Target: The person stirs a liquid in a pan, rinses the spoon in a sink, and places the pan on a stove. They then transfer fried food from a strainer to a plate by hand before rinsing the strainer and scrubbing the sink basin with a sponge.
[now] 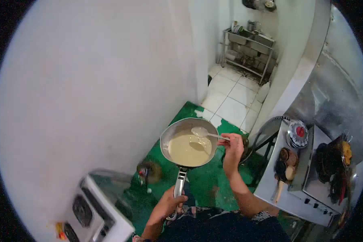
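My left hand (169, 202) is wrapped round the metal handle of a saucepan (164, 142), holding it in the air above the floor. Inside the pan lies a pale, creamy liquid (185, 150) with a smooth surface and a few bubbles at the right. Between the fingers of my right hand (232, 151) is the thin handle of a spoon (199, 132). Its bowl hangs over the far part of the pan, apparently just above the liquid, with some of the pale stuff on it.
At lower left stands a white stove (103, 203) with dark burners. On the right, a metal counter (266, 183) bears a lidded pot (297, 135), a wooden-handled utensil (279, 191) and a dark pan (328, 161). A sink (238, 39) stands at the back beyond white tiles.
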The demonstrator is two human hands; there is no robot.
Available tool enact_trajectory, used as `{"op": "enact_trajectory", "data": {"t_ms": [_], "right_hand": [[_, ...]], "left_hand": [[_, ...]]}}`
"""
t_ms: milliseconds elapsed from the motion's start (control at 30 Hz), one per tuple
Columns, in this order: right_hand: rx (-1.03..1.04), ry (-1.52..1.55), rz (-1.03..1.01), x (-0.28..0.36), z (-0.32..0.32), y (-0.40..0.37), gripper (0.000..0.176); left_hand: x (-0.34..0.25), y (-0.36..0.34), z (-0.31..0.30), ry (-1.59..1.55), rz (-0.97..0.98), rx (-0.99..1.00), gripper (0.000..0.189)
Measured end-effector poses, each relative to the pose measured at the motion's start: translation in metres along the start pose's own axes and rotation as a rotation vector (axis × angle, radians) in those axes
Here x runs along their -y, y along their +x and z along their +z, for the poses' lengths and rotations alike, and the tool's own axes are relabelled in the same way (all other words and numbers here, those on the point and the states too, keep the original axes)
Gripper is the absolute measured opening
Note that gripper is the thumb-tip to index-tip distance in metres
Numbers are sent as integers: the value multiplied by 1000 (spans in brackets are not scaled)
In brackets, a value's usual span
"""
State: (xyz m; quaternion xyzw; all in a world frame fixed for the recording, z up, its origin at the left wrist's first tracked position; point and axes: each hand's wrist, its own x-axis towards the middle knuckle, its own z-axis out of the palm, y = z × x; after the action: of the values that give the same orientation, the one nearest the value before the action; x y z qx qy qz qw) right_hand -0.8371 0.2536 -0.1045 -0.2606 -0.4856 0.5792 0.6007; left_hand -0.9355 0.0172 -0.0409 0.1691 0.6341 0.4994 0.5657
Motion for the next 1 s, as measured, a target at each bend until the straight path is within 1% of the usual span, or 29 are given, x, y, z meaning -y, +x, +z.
{"op": "enact_trajectory", "data": {"t_ms": [67, 100, 133, 200, 233, 300, 367, 433, 467, 533, 567, 600, 633, 667, 733, 767, 800, 867, 900, 933, 1000], "right_hand": [[-165, 166, 118, -29, 15, 54, 19], [-253, 213, 152, -35, 22, 78, 18], [-281, 197, 132, -41, 28, 102, 18], [-373, 233, 182, -51, 32, 146, 17], [-406, 255, 159, -55, 32, 171, 16], [-471, 268, 107, -69, 28, 221, 16], [-506, 286, 47, -85, 21, 276, 16], [-546, 291, 44, -98, 15, 332, 19], [-558, 285, 39, -107, 9, 358, 19], [-568, 180, 5, -118, -7, 415, 20], [-566, 187, -22, -119, -16, 454, 20], [-560, 241, -19, -119, -25, 488, 14], [-563, 288, 5, -123, -31, 515, 9], [-581, 285, 10, -126, -37, 543, 9], [-570, -53, -19, -126, -52, 605, 10], [-573, 137, 4, -128, -59, 629, 15], [-571, 127, -6, -132, -69, 657, 15], [-601, 273, 30, -146, -88, 714, 17], [-610, 302, 35, -156, -100, 745, 19], [-609, 304, 20, -169, -112, 776, 19], [-652, 403, -4, -195, -132, 836, 20]], "left_hand": [[-45, 60, -22, 226, -10, 67, 17], [-59, 90, -29, 211, 28, 116, 18], [-79, 118, -34, 221, 25, 153, 18], [-123, 170, -36, 274, -5, 240, 19], [-147, 197, -33, 271, -56, 257, 19], [-189, 250, -28, 308, -68, 307, 19], [-222, 311, -17, 331, -56, 342, 20], [-250, 372, -3, 325, -37, 415, 20], [-263, 398, 7, 330, -43, 428, 20], [-292, 446, 35, 393, -66, 419, 21], [-304, 476, 46, 396, -44, 432, 22], [-324, 502, 60, 409, -29, 446, 23], [-341, 526, 73, 352, -80, 463, 21], [-360, 549, 85, 360, -95, 470, 21], [-391, 596, 119, 363, -97, 477, 23], [-395, 623, 131, 353, -103, 471, 23], [-405, 644, 149, 346, -97, 481, 23], [-431, 690, 180, 345, -77, 479, 22], [-443, 717, 198, 386, -64, 443, 22], [-458, 745, 214, 390, -52, 451, 22], [-493, 801, 237, 359, -98, 492, 21]]}}
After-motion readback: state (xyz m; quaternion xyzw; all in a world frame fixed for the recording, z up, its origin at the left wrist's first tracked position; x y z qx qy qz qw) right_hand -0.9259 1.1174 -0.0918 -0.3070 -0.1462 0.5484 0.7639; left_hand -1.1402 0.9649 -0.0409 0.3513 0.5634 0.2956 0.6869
